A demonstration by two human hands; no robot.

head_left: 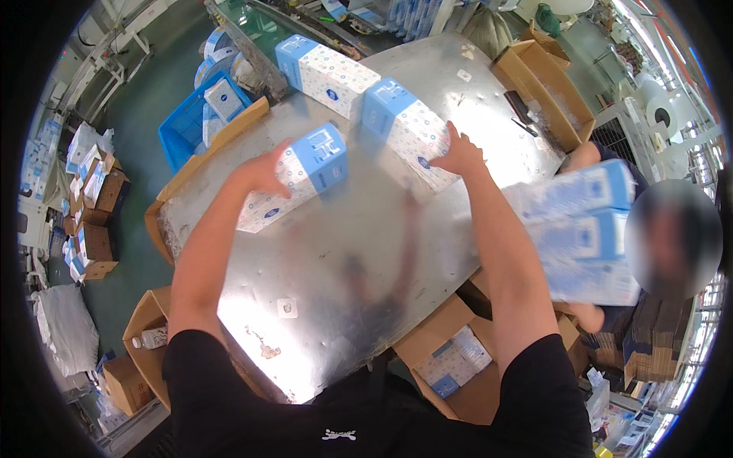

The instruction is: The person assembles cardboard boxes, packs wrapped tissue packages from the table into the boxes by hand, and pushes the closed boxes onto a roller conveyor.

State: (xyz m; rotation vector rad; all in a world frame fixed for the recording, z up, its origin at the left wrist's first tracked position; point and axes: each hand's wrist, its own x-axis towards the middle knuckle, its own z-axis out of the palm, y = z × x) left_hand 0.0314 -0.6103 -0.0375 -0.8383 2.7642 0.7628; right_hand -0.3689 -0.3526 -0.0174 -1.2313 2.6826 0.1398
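Observation:
My left hand (265,174) grips a long white pack (294,174) with a blue end and small coloured dots, at the left of the metal table. Its thumb lies across the top and its fingers reach over the far side. My right hand (463,156) has its fingers spread at the right side of a similar pack (412,137), the thumb touching its surface. Another such pack (330,76) lies farther back, end to corner with that one. What the packs contain cannot be seen.
A sheet-metal table (336,259) spans the middle. At the right, a co-worker's arm (584,156) shows beside blurred blue-and-white packs (576,229). Open cartons (546,91) stand at the far right and below my right arm, one holding packs (456,362). A blue crate (177,130) stands left.

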